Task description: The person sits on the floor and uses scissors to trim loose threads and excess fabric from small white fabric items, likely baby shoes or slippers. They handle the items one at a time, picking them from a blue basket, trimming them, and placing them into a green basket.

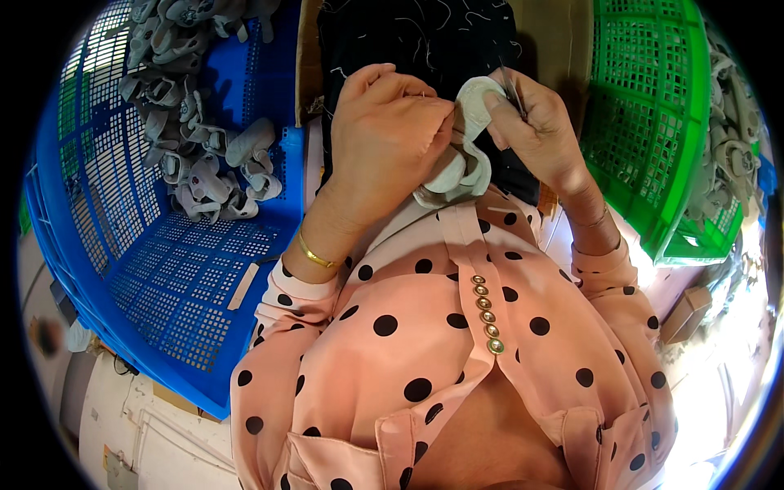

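A small off-white sewn shoe upper [475, 106] is held between my two hands, above my lap. My left hand [384, 139] is closed, its fingers curled round one side of the piece. On the other side, my right hand [539, 122] pinches the upper's edge between thumb and fingers. A slim metal blade, seemingly thread snips [512, 90], sticks out of that same right hand; its handle is hidden in the palm. Part of the upper hangs below the hands, against my spotted shirt. Dark cloth [384, 37] strewn with loose thread ends covers my lap.
At the left stands a blue plastic basket [184, 286] with a pile of grey shoe uppers [204, 175] at its far end. A green basket [645, 106] rises close by my right forearm, more uppers [731, 155] beyond its wall. A cardboard box [686, 314] lies at the right.
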Tool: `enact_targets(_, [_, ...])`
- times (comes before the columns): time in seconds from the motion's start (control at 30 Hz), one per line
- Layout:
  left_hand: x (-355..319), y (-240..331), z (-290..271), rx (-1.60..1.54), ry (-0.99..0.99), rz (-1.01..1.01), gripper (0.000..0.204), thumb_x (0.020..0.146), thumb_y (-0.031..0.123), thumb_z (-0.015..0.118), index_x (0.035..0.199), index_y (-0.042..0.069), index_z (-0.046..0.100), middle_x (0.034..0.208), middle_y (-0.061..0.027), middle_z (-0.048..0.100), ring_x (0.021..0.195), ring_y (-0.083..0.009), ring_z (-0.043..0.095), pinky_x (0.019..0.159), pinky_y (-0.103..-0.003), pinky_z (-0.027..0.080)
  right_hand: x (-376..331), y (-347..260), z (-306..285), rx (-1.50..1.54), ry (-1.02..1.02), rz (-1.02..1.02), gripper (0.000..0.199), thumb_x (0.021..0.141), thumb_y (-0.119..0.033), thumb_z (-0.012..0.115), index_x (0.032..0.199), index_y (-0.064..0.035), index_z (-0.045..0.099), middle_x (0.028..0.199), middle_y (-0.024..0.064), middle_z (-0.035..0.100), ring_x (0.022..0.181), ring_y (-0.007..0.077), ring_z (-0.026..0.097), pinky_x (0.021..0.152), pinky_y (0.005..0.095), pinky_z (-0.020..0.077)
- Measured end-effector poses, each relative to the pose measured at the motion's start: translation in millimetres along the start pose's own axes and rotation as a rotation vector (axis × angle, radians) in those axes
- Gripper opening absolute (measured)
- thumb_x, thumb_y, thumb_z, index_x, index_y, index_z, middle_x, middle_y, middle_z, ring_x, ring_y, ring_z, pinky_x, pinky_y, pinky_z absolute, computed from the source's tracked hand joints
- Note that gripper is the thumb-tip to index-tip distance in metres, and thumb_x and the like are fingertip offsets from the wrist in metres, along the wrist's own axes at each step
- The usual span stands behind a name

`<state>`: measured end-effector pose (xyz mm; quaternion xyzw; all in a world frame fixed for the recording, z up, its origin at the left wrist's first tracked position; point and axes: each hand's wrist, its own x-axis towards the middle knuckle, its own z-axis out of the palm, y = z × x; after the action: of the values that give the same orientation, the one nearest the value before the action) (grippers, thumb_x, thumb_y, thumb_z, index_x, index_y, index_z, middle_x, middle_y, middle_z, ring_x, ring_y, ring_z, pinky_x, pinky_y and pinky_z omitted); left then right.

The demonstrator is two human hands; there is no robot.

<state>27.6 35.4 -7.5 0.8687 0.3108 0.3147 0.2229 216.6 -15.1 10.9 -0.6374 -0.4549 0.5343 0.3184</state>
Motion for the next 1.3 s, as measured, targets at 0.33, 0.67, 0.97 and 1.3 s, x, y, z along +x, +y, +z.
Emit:
enact_targets(0.33, [-11, 26, 6, 0.122, -0.003, 0.212, 0.027, 0.06, 0.007, 0.075, 0.084, 0.011, 0.065, 0.079, -0.0002, 0.061, 0.083, -0.0187, 0.06, 0.077, -0.034, 0.043, 6, 19, 6, -0.116, 0.17, -0.153, 0.013, 0.093, -0.012, 0.06, 0.093, 0.0012, 0.057, 0.065, -0.0005, 0.047, 0.06, 0.0066, 0.036, 0.053, 0.0227, 0.0395])
enact_targets(0.67, [-16, 4, 3, -0.076, -0.013, -0.196, 0.02, 0.078, 0.018, 0.076, 0.095, 0.009, 0.073, 0.087, -0.0029, 0.07, 0.095, -0.0214, 0.059, 0.084, -0.038, 0.041, 5, 21, -7, 0.356, -0.102, 0.044, 0.014, 0.098, -0.013, 0.052, 0.095, -0.0029, 0.061, 0.067, -0.0082, 0.046, 0.06, 0.0014, 0.04, 0.052, 0.0194, 0.0357])
enact_targets(0.97, [-16, 0, 29, -0.108, 0.148, -0.16, 0.011, 0.074, 0.009, 0.076, 0.084, 0.009, 0.07, 0.071, -0.003, 0.067, 0.064, -0.0201, 0.062, 0.092, -0.04, 0.048, 1, 5, -8, -0.697, 0.281, -0.448, 0.035, 0.086, -0.039, 0.07, 0.088, -0.0075, 0.054, 0.063, 0.0042, 0.058, 0.055, 0.022, 0.06, 0.05, 0.0304, 0.0463])
enact_targets(1.3, [-20, -3, 36, -0.162, 0.18, -0.158, 0.014, 0.072, 0.007, 0.076, 0.084, 0.007, 0.068, 0.069, -0.0041, 0.067, 0.062, -0.0207, 0.065, 0.086, -0.04, 0.053, -8, -21, -16, -1.347, 0.175, -0.591, 0.039, 0.08, -0.042, 0.072, 0.071, -0.0129, 0.049, 0.056, 0.0029, 0.051, 0.052, 0.0207, 0.056, 0.051, 0.0299, 0.0439])
